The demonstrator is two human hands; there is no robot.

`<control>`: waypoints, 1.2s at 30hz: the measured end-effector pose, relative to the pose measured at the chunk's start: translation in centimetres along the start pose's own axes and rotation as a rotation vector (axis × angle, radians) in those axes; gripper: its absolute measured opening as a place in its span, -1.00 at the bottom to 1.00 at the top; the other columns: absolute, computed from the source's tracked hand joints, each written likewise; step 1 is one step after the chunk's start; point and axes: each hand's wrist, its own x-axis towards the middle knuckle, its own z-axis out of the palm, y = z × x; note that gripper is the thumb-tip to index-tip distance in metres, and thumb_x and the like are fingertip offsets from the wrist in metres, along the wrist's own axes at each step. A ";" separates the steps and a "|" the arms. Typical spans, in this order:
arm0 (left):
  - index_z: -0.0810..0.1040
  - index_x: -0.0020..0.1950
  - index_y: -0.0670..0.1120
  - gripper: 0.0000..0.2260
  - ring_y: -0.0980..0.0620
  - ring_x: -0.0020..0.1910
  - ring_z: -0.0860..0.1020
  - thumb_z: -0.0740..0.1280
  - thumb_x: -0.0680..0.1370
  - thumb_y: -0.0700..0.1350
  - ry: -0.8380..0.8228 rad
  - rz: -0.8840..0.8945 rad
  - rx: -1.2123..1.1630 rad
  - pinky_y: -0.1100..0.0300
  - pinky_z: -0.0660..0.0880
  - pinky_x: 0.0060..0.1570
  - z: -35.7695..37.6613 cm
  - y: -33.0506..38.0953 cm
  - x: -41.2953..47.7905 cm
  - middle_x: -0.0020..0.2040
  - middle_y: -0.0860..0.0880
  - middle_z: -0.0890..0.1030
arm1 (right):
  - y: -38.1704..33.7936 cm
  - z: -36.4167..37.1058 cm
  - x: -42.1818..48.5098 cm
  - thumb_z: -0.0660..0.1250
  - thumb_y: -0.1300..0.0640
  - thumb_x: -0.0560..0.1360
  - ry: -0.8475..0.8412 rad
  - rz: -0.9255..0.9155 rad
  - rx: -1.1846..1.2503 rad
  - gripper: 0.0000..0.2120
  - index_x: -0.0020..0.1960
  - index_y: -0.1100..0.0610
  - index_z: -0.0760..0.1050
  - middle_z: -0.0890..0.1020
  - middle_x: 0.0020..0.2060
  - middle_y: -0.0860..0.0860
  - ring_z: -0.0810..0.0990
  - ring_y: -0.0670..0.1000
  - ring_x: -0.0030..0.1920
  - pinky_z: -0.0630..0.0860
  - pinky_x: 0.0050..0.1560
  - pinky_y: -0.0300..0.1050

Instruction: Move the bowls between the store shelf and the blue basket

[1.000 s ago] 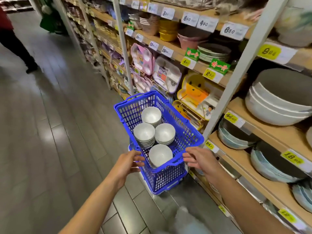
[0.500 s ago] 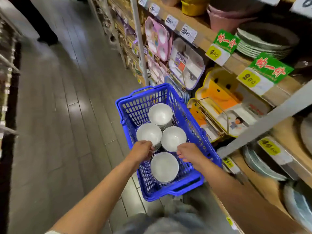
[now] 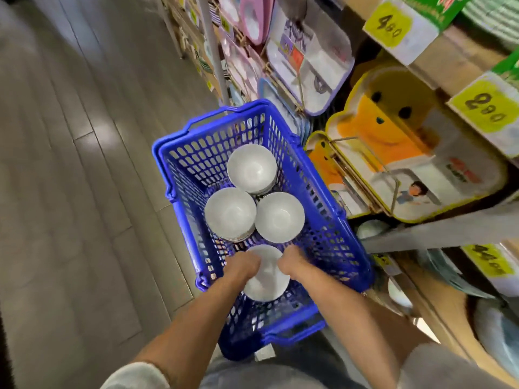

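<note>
we clasp white bowl stack (image 3: 266, 287), 6 o'clock in blue basket (image 3: 323, 228) | left hand (image 3: 243, 266) at 9, right hand (image 3: 293, 262) at 3, fingers curled on rim | likely ceramic: heavy, slick, chippable; support underneath

Arms extended, left hand (image 3: 243, 266) and right hand (image 3: 293, 261) clasp one bowl (image 3: 266, 283).

floor: grey planks (image 3: 70, 164) are laid at left | post: a grey upright (image 3: 210, 43) is stood at top centre | trays: a pink tray (image 3: 252, 15) and a lavender divided tray (image 3: 311, 60) are propped on edge; a yellow bear-shaped tray (image 3: 393, 136) is leaned just below | tags: yellow price labels marked 400 (image 3: 393, 25) and 290 (image 3: 486, 108) are fixed at upper right | plates: pale plates (image 3: 494, 332) are seen at lower right, blurred
</note>
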 end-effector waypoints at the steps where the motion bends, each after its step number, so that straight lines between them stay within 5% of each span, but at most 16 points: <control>1: 0.39 0.41 -0.26 -0.60 -0.22 0.38 0.39 0.02 0.66 -0.10 -0.006 -0.016 -0.006 0.02 0.32 0.32 0.0 -0.2 0.3 0.41 -0.24 0.42 | 0.1 0.1 0.2 0.27 0.15 0.54 0.024 0.011 -0.022 -0.63 0.30 0.28 0.45 0.54 0.25 0.24 0.55 0.20 0.24 0.51 0.13 -0.02; 10: 0.39 0.38 -0.30 -0.57 -0.25 0.26 0.49 0.16 0.59 -0.08 -0.115 -0.040 -0.119 -0.02 0.48 0.23 -0.6 -0.5 -0.1 0.32 -0.29 0.48 | 0.1 -0.2 0.6 0.29 0.17 0.52 0.078 -0.003 0.000 -0.68 0.25 0.26 0.48 0.56 0.21 0.23 0.55 0.21 0.21 0.51 0.03 -0.04; 18: 0.49 0.25 -0.23 -0.63 -0.19 0.14 0.57 0.24 0.51 -0.07 -0.094 0.244 -0.151 -0.05 0.51 0.17 -3.7 -0.4 -3.4 0.17 -0.21 0.59 | 0.2 -4.1 -3.9 0.21 0.30 0.48 -0.035 -0.009 0.253 -0.75 0.11 0.31 0.54 0.64 0.03 0.29 0.66 0.28 -0.03 0.64 -0.13 0.24; 21: 0.43 0.31 -0.15 -0.63 -0.14 0.17 0.54 0.26 0.53 -0.05 -0.090 0.361 -0.143 0.04 0.48 0.18 -5.2 0.0 -4.9 0.22 -0.14 0.56 | 0.4 -5.3 -6.7 0.23 0.30 0.50 0.067 -0.001 0.319 -0.77 0.11 0.32 0.52 0.62 0.01 0.26 0.63 0.26 0.06 0.65 -0.07 0.09; 23: 0.41 0.36 -0.10 -0.62 -0.14 0.18 0.53 0.26 0.54 -0.07 -0.047 0.452 -0.127 0.05 0.47 0.18 -6.5 0.3 -6.0 0.24 -0.12 0.54 | 0.7 -6.1 -9.2 0.25 0.27 0.52 0.096 -0.010 0.419 -0.93 -0.02 0.19 0.49 0.58 -0.16 0.11 0.62 0.20 0.09 0.65 -0.21 -0.13; 25: 0.40 0.36 -0.02 -0.63 -0.14 0.15 0.54 0.26 0.55 -0.11 -0.049 0.575 -0.166 0.01 0.49 0.17 -7.9 0.6 -7.3 0.22 -0.12 0.56 | 1.2 -6.8 -11.6 0.26 0.25 0.54 0.111 -0.037 0.564 -0.94 -0.10 0.14 0.45 0.55 -0.20 0.06 0.63 0.13 -0.04 0.66 -0.13 -0.09; 30: 0.42 0.32 0.12 -0.63 -0.10 0.07 0.58 0.23 0.56 -0.21 -0.509 0.701 -0.518 0.02 0.60 -0.19 -11.0 1.9 -12.5 0.18 -0.06 0.59 | 2.3 -7.3 -19.3 0.27 0.26 0.56 0.242 -0.102 1.021 -0.98 -0.02 0.17 0.46 0.55 -0.23 0.10 0.62 -0.01 -0.38 0.61 -0.41 -0.17; 36: 0.49 0.30 -0.03 -0.67 -0.12 0.15 0.59 0.22 0.55 -0.15 -0.733 0.758 -0.510 -0.10 0.56 0.13 -11.1 3.7 -19.4 0.21 -0.14 0.61 | 5.0 -5.6 -29.4 0.32 0.09 0.54 0.522 -0.151 1.323 -0.78 0.11 0.19 0.54 0.59 -0.16 0.20 0.62 0.06 -0.33 0.61 -0.41 -0.12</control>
